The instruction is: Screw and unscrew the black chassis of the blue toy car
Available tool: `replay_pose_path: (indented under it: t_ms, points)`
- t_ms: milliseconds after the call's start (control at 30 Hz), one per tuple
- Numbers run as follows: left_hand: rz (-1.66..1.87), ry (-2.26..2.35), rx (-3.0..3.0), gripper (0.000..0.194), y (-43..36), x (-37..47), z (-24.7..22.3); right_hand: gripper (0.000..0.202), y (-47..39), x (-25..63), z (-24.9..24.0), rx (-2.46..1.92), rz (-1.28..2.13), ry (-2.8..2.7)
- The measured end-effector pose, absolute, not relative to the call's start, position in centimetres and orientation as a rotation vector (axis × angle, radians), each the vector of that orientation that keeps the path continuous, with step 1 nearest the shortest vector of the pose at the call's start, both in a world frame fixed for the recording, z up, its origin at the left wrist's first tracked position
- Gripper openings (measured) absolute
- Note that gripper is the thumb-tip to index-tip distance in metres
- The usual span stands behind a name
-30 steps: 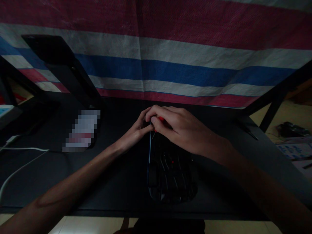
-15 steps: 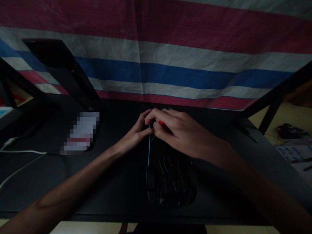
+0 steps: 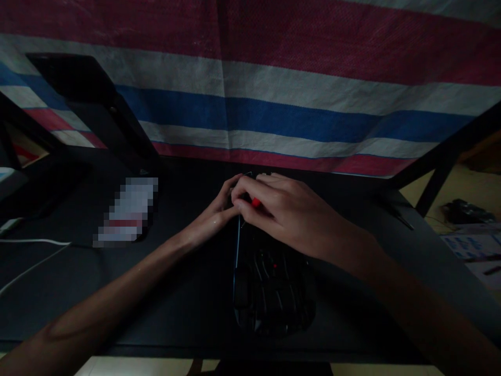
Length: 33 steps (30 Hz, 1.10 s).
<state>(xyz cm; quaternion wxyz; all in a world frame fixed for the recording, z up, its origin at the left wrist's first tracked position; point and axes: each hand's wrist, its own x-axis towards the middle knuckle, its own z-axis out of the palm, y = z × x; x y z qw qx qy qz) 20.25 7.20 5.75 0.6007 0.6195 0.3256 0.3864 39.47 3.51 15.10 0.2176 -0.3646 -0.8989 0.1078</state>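
Note:
A dark toy car (image 3: 274, 297) lies on the black table (image 3: 164, 297), its ribbed underside up, a wheel showing at the near left and a thin blue edge along its left side. At its far left end is my left hand (image 3: 223, 203), fingers curled against the car. My right hand (image 3: 274, 201) lies over the car's far part, closed around a small tool with a red handle (image 3: 255, 203). A thin shaft shows below the fingers; the tool's tip is too dark to make out. Both hands meet at the fingertips and hide the car's far end.
A pixelated pale item (image 3: 129, 209) lies left of the hands, before a dark upright stand (image 3: 113, 115). White cables (image 3: 35, 242) cross the left side. A thin dark tool (image 3: 399, 216) rests near the right edge. A striped sheet (image 3: 274, 120) hangs behind the table.
The fingertips of my right hand have shifted slightly left, and more of the red handle shows. My left hand stays by the car. The view has shifted slightly.

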Motion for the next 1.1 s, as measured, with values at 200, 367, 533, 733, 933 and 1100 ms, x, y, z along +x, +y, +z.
replay_pose_path:
  t_ms: [200, 367, 533, 733, 933, 1100]
  points:
    - [0.861, 0.798, 1.388, 0.09, 7.21, 20.24, 5.89, 0.014, 3.58, 39.7, 15.34, -1.03, 0.266, -2.547]
    - [0.904, 0.794, 1.403, 0.083, 7.41, 20.23, 5.64, 0.017, 3.55, 39.64, 15.24, -1.012, 0.317, -2.516]
    - [0.886, 0.777, 1.359, 0.081, 7.32, 20.34, 5.45, 0.014, 3.41, 39.61, 15.33, -1.164, 0.399, -2.492]
    - [0.892, 0.794, 1.367, 0.084, 7.46, 20.16, 5.33, 0.018, 3.24, 39.28, 14.99, -1.236, 0.181, -2.479]
    - [0.898, 0.767, 1.403, 0.084, 7.75, 19.97, 5.14, 0.012, 3.1, 39.15, 15.06, -1.073, 0.183, -2.508]
    - [0.889, 0.806, 1.406, 0.08, 7.57, 19.99, 5.19, 0.013, 2.91, 39.25, 15.31, -1.02, 0.228, -2.522]
